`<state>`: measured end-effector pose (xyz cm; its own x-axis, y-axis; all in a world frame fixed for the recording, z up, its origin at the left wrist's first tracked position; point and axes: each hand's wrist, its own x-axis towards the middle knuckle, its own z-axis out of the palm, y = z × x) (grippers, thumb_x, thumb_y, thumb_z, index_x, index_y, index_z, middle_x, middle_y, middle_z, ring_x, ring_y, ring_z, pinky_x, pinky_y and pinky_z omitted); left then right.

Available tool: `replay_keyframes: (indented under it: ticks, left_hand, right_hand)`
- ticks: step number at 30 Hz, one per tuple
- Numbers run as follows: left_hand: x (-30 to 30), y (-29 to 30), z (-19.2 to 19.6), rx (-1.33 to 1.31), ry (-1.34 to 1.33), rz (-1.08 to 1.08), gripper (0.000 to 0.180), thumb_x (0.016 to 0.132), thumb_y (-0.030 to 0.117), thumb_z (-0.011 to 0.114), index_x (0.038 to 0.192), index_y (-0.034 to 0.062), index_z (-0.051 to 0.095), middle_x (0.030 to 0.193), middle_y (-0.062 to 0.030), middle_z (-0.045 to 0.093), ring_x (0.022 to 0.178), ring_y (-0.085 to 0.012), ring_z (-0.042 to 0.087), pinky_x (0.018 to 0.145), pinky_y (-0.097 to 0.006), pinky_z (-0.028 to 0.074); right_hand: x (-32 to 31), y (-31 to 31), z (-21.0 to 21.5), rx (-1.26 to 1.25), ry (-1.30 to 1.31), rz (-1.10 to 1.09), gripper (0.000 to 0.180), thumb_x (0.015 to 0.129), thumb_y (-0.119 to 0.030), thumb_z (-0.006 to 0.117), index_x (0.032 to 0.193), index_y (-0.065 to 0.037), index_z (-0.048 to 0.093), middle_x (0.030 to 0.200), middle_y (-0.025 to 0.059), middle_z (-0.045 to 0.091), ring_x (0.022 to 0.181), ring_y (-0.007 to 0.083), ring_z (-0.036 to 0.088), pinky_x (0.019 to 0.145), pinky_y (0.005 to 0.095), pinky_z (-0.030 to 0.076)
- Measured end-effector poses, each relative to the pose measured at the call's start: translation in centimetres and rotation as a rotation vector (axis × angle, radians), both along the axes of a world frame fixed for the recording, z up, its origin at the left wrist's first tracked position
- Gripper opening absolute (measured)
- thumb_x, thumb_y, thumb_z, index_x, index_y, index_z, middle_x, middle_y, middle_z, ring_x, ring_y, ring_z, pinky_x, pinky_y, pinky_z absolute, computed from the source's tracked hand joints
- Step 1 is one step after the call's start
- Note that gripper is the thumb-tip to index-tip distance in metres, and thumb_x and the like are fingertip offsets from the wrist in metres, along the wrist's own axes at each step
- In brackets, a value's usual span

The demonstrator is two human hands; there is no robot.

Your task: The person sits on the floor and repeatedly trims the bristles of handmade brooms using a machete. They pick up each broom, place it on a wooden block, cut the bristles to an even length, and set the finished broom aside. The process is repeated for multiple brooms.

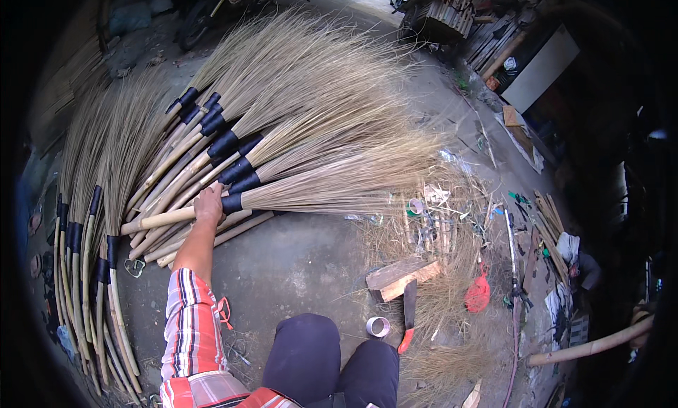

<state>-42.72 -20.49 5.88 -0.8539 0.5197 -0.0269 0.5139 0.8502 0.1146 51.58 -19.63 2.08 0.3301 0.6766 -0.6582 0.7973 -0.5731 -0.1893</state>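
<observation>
My left hand (208, 203) is closed around the pale bamboo handle of a broom (159, 221), just below its black binding. The broom's long straw bristles (325, 192) fan out to the right. Beyond it lies a heap of similar brooms (282, 90), their straw spread far and right, black bands (223, 144) round their necks. Its handle rests across other bamboo handles (233, 231) at the heap's near edge. My right hand is not in view.
More brooms (95, 210) stand in a row at the left. Before my knees are a wooden block (402, 277), a dark blade with a red-orange handle (409, 309) and a tape roll (378, 327). Straw scraps and a red net bag (477, 293) lie right; a bamboo pole (590, 348) juts in.
</observation>
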Motion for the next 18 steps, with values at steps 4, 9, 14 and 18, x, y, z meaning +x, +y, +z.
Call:
replay_keyframes:
  ticks: [4, 9, 14, 18]
  left_hand:
    - [6.3, -2.6, 3.2, 0.055, 0.062, -0.235, 0.057, 0.06, 0.025, 0.094, 0.11, 0.0146, 0.069, 0.117, -0.0145, 0.062, 0.116, -0.0347, 0.061, 0.096, -0.051, 0.053]
    - [16.8, -1.6, 12.1, 0.395, -0.108, -0.508, 0.062, 0.07, 0.024, 0.08, 0.129, 0.0183, 0.063, 0.102, -0.0183, 0.068, 0.099, -0.04, 0.068, 0.088, -0.05, 0.055]
    - [26.4, 1.1, 18.2, 0.315, -0.63, -0.591, 0.069, 0.079, 0.038, 0.077, 0.139, 0.0105, 0.058, 0.107, -0.0233, 0.073, 0.103, -0.0426, 0.071, 0.092, -0.046, 0.054]
    - [31.6, 1.9, 18.0, 0.091, -1.132, -0.747, 0.083, 0.088, 0.048, 0.075, 0.151, 0.0026, 0.047, 0.139, -0.0205, 0.061, 0.133, -0.0292, 0.056, 0.113, -0.042, 0.04]
  right_hand:
    - [1.2, 0.5, -0.5, 0.044, 0.026, 0.127, 0.073, 0.106, -0.054, 0.046, 0.152, 0.002, 0.042, 0.132, 0.0281, 0.062, 0.101, 0.0364, 0.073, 0.078, 0.0438, 0.059]
    - [-11.5, 9.7, 3.8, 0.294, 0.456, 0.251, 0.066, 0.107, -0.046, 0.051, 0.15, 0.003, 0.046, 0.122, 0.0217, 0.067, 0.098, 0.0306, 0.071, 0.082, 0.0383, 0.056]
    - [-32.3, 18.5, 11.8, 0.35, 1.342, 0.183, 0.1, 0.097, -0.072, 0.053, 0.159, 0.003, 0.029, 0.145, 0.0239, 0.054, 0.12, 0.0274, 0.064, 0.089, 0.0366, 0.059]
    - [-41.9, 20.5, 14.9, 0.416, 1.912, -0.291, 0.092, 0.091, -0.068, 0.067, 0.151, -0.003, 0.042, 0.138, 0.0118, 0.06, 0.117, 0.0254, 0.064, 0.099, 0.0439, 0.056]
